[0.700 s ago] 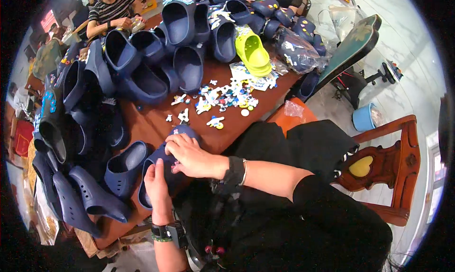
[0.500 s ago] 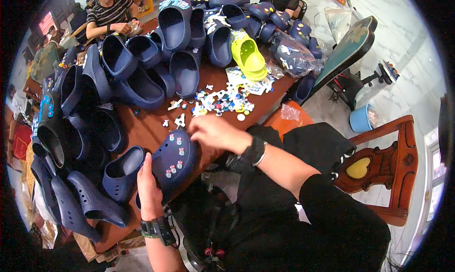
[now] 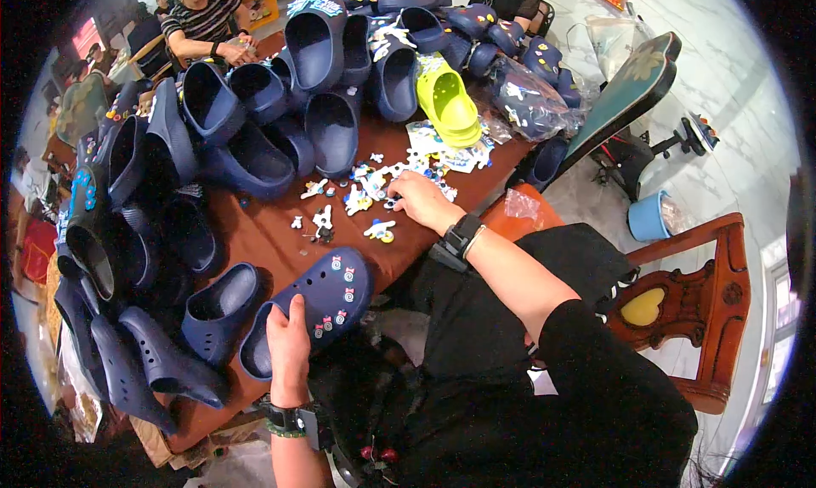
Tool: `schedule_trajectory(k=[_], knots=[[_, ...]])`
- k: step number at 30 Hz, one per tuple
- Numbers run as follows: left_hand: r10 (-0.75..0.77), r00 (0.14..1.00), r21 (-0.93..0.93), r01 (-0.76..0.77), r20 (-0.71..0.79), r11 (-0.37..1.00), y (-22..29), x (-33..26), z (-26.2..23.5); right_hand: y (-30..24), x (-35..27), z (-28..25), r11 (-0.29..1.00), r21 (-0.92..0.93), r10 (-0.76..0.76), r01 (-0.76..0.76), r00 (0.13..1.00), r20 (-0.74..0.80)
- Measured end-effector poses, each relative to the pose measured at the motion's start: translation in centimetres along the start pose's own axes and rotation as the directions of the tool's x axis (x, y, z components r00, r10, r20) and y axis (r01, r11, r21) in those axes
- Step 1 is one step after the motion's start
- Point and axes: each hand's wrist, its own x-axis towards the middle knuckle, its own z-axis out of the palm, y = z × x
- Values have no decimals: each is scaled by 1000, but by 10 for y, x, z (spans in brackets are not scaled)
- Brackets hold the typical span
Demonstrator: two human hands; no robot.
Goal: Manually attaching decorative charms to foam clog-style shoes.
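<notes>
A navy clog [image 3: 327,288] with several small pink-and-white swirl charms along its upper lies tilted at the table's near edge. My left hand [image 3: 290,339] grips it near the heel opening, thumb on top and fingers out of sight beneath. Farther off, my right hand [image 3: 422,201] reaches into a pile of small white, blue and yellow shoe charms [image 3: 361,201], its fingers bent down among them. Whether a charm is between those fingertips is hidden. One loose charm [image 3: 380,230] lies just in front of the pile, beside a black-and-white charm [image 3: 322,223].
Stacked navy clogs [image 3: 251,161] line the left and far sides of the brown table [image 3: 255,220]. A lime-green clog [image 3: 448,105] stands behind the charms. At right are a carved wooden chair [image 3: 680,305] and a blue bin [image 3: 648,214]. Two people sit across the table.
My right hand has moved from the clog's toe to the charm pile, up and right. The clog has turned and shifted slightly right in my left hand. A loose charm now lies nearer.
</notes>
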Motion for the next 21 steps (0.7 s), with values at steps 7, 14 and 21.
schedule_trajectory(k=[7, 14, 21], knots=[[80, 996, -51, -82, -35, 995, -15, -3, 4, 4, 3, 0, 1000, 17, -25, 25, 1000, -16], [92, 995, -74, -94, -35, 993, -18, 0, 3, -14, -9, -28, 967, -183, 205, -175, 966, 158], [103, 994, -127, -107, -44, 986, -18, 1, 5, -6, -10, -33, 977, -73, 208, -199, 963, 169]])
